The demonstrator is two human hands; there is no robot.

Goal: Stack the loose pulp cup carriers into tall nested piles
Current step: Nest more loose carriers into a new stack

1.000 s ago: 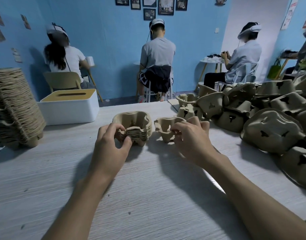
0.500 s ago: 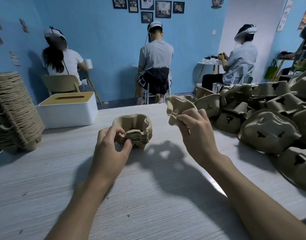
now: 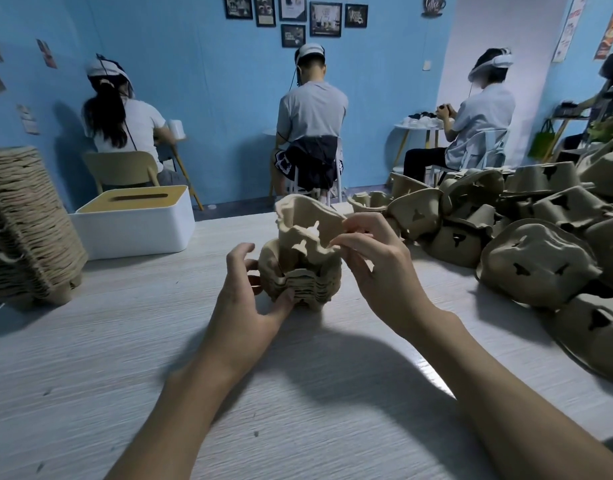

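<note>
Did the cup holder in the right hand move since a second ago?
Yes. The carrier, pinched by the right hand, went left and up: it sat on the table right of the small stack, and now tilts over it.

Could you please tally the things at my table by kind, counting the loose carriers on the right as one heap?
Nested piles: 2, tall pile and short pile
Held carrier: 1
Loose heap: 1
White box: 1
Total: 5

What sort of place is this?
Likely a café-styled room used for recording sessions: seated people in head rigs at small tables, framed pictures on the blue wall, a heap of loose carriers.
</note>
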